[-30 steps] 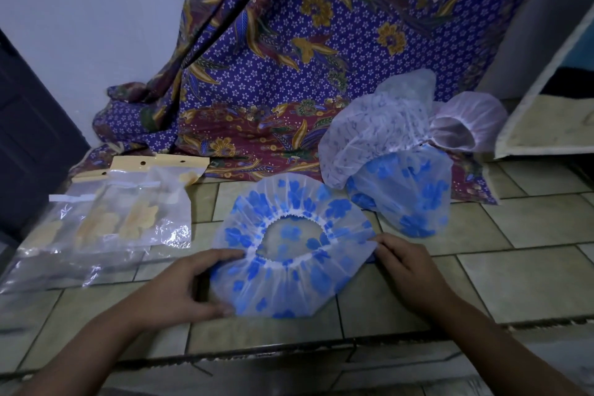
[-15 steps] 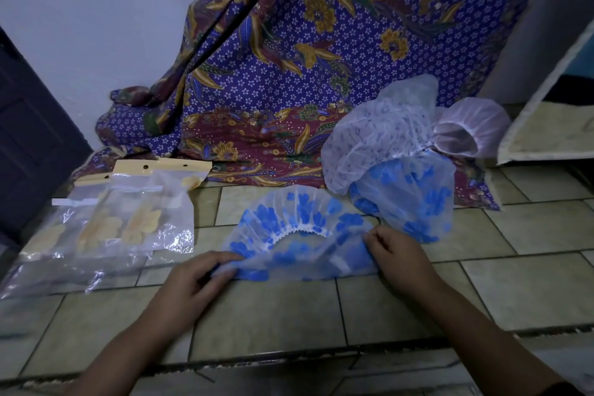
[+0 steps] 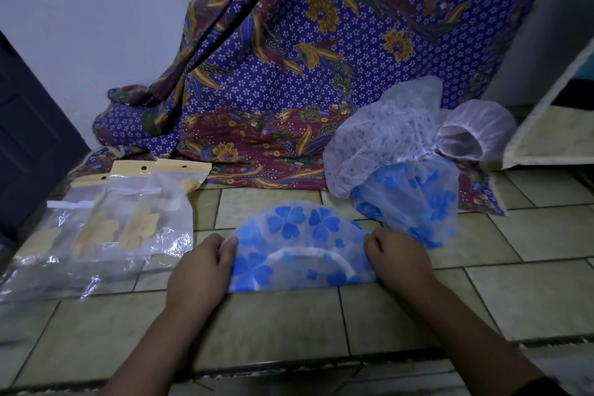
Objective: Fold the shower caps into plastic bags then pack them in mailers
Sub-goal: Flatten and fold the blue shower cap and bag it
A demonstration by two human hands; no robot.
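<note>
Head view: blue-flowered shower cap (image 3: pixel 299 235), folded to half-circle, laid flat on tiled floor (image 3: pixel 273 325); left end pinched by left hand (image 3: pixel 199 270), right end by right hand (image 3: pixel 398 264), fingers curled.

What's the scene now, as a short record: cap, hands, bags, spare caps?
cap: translucent blue-flowered plastic shower cap, folded into a half circle on the tiled floor
left hand: grips its left end
right hand: grips its right end
bags: clear plastic bags with yellow headers, lying to the left
spare caps: pile of unfolded plastic caps, behind on the right
</note>
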